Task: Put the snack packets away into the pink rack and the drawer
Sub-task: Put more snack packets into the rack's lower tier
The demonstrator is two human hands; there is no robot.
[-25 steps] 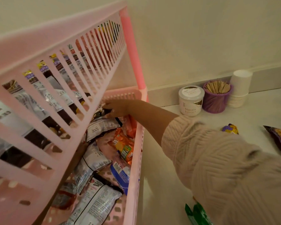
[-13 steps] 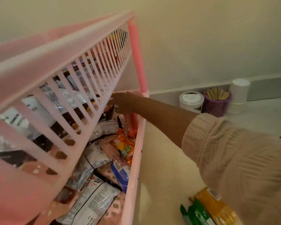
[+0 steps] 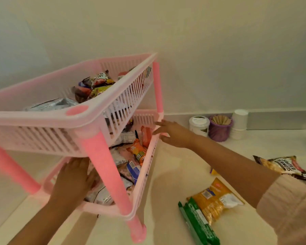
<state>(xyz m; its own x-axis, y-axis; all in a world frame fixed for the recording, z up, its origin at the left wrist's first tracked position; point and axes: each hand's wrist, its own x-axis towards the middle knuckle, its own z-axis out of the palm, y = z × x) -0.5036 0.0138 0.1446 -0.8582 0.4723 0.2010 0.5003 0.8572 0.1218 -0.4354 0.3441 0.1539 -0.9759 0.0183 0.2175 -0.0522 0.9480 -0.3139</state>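
A two-tier pink rack (image 3: 48, 133) stands on the white counter, both tiers filled with several snack packets. My left hand (image 3: 72, 179) reaches into the lower tier from the front, palm down over the packets. Outside the rack's far right corner, my right hand (image 3: 173, 133) is empty with fingers spread, just touching the lower tier's rim. On the counter to the right lie a yellow snack packet (image 3: 214, 198), a green packet (image 3: 198, 225) and a salted peanuts packet (image 3: 283, 167). No drawer is visible.
Against the wall stand a white tub (image 3: 199, 125), a purple cup of wooden sticks (image 3: 220, 128) and stacked white paper cups (image 3: 238, 123). The rack's pink leg (image 3: 111, 172) stands in front of the lower tier.
My right hand has pulled out of the lower tier to its outer corner, empty. The view has risen above the rack, and my left hand now shows in the lower tier.
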